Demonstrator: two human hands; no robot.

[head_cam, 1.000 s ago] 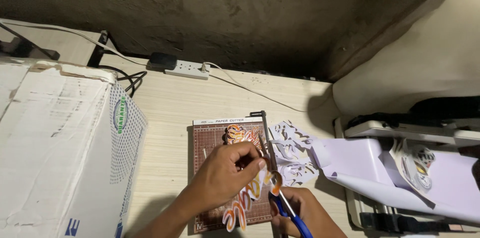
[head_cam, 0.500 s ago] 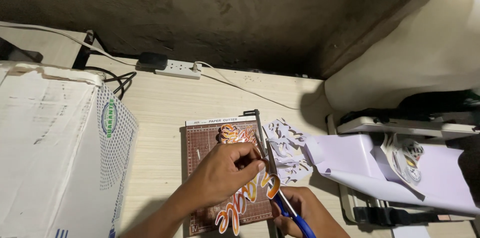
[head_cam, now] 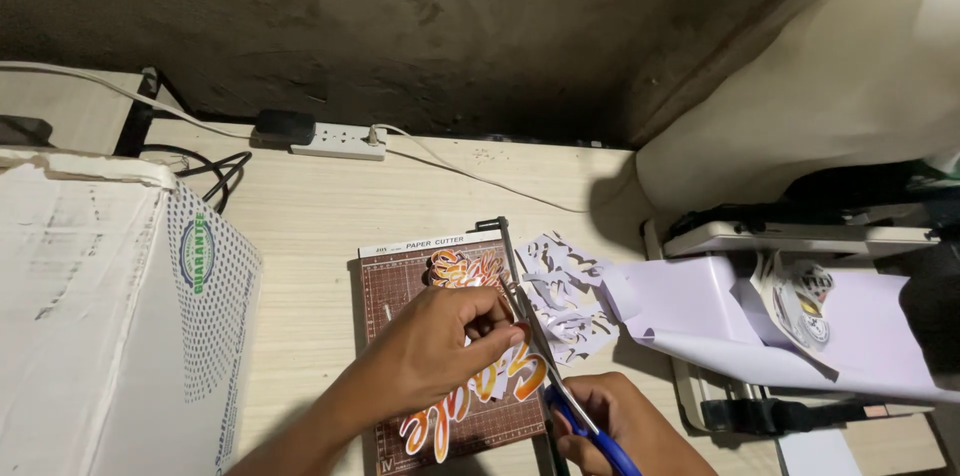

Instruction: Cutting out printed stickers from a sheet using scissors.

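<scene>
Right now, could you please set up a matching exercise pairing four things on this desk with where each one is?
Things:
1. power strip
2. cardboard box
3. scissors
4. orange cutout

Places:
A. in the right hand
B. far edge of the desk, by the wall
C. under the left hand, on the cutting board
D. left side of the desk

Pairs: 1-B, 2-D, 3-A, 4-C
</scene>
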